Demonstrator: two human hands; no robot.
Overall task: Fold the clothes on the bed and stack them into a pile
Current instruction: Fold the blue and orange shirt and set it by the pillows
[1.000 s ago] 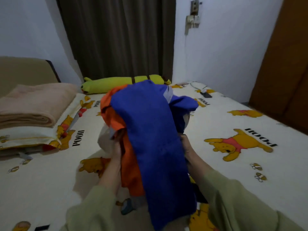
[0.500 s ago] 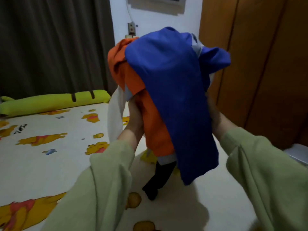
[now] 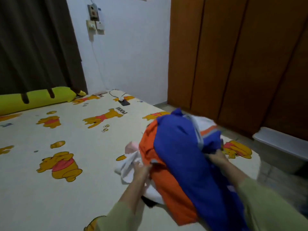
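Observation:
A bundle of clothes sits low over the right part of the bed (image 3: 50,189). A blue garment (image 3: 181,152) lies on top, an orange one (image 3: 168,184) under it, and white cloth (image 3: 128,165) with a pink bit sticks out at the left. My left hand (image 3: 141,169) grips the bundle's left side at the white and orange cloth. At the bundle's right side my right hand (image 3: 216,158) grips the blue cloth. The fingers of both hands are partly buried in fabric.
A yellow bolster (image 3: 35,99) lies along the far edge under a dark curtain. A phone (image 3: 124,102) on a cable rests near the far corner. A wooden wardrobe (image 3: 233,55) stands at the right, and a white plastic box (image 3: 281,144) sits on the floor beside the bed.
Both hands have brought the bundle down from head height to the bed near its right edge. The view has swung right, away from the folded blankets at the left.

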